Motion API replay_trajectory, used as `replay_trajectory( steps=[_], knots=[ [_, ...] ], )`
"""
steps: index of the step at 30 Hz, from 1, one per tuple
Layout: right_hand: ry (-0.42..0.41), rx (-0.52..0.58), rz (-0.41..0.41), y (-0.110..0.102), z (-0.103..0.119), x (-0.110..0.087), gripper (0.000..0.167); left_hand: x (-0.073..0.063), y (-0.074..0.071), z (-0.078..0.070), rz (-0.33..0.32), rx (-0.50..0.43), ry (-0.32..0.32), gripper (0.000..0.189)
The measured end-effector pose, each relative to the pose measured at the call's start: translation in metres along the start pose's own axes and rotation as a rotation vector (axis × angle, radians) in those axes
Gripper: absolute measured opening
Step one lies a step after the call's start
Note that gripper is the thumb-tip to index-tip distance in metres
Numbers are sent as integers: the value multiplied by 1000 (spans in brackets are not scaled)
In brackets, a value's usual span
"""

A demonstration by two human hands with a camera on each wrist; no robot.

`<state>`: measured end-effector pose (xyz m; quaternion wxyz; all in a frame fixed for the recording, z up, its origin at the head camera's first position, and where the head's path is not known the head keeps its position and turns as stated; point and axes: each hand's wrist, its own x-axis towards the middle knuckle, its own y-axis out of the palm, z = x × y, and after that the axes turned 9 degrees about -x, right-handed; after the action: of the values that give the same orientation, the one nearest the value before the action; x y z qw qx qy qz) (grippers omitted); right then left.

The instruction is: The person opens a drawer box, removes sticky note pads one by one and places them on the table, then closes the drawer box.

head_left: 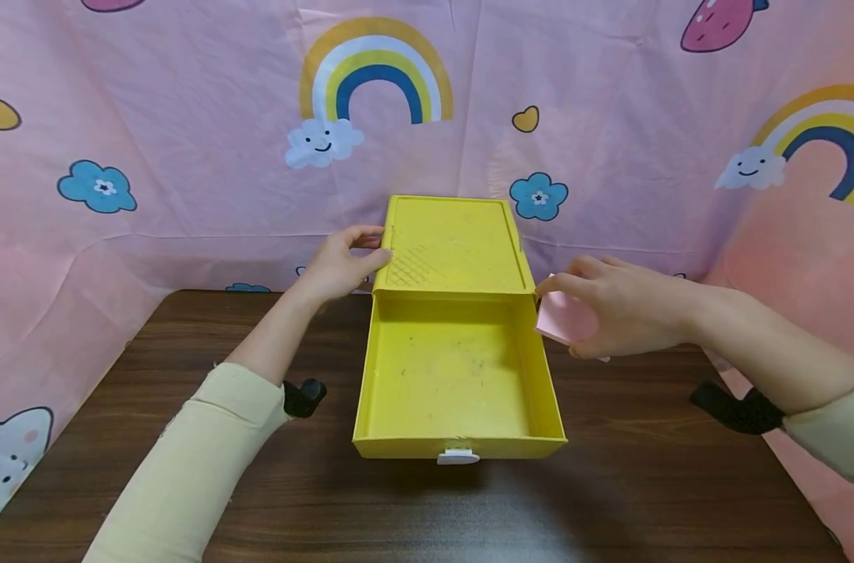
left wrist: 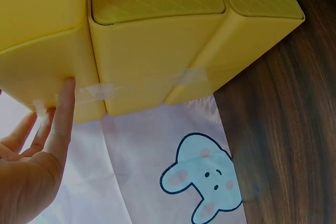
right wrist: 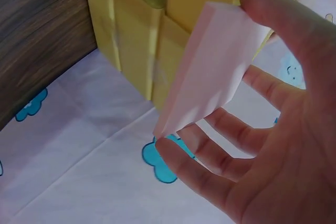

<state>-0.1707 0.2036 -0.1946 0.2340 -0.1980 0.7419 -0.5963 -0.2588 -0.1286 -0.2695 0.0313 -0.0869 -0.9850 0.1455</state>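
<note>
A yellow drawer unit (head_left: 455, 244) stands on the table, its top drawer (head_left: 461, 447) pulled out toward me. Dark scuffs mark the inside floor, and a white knob (head_left: 458, 457) sits on the drawer's front. My left hand (head_left: 339, 262) touches the unit's left side; in the left wrist view its fingers (left wrist: 65, 114) lie fairly straight against the yellow wall. Beside the drawer's right back corner, my right hand (head_left: 620, 309) pinches a pink sticky note pad (head_left: 566, 317). The right wrist view shows the pad (right wrist: 212, 66) tilted between thumb and fingertips.
The dark wood table (head_left: 272, 485) extends around the unit. A pink patterned cloth (head_left: 209, 117) hangs behind it and along the sides. Clear tape (left wrist: 191, 75) crosses the unit's lower drawers. Black straps (head_left: 303, 397) show at both wrists.
</note>
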Motion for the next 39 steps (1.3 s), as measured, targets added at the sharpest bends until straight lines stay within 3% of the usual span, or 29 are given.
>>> replay_trajectory(
  steps=[9, 24, 39],
  knots=[
    [52, 48, 43, 11, -16, -1, 65, 0, 0, 1, 2, 13, -2, 52],
    [60, 73, 73, 44, -27, 12, 64, -1, 0, 0, -3, 13, 9, 52],
    [-15, 58, 83, 84, -25, 24, 58, -1, 0, 0, -8, 20, 3, 52]
  ],
)
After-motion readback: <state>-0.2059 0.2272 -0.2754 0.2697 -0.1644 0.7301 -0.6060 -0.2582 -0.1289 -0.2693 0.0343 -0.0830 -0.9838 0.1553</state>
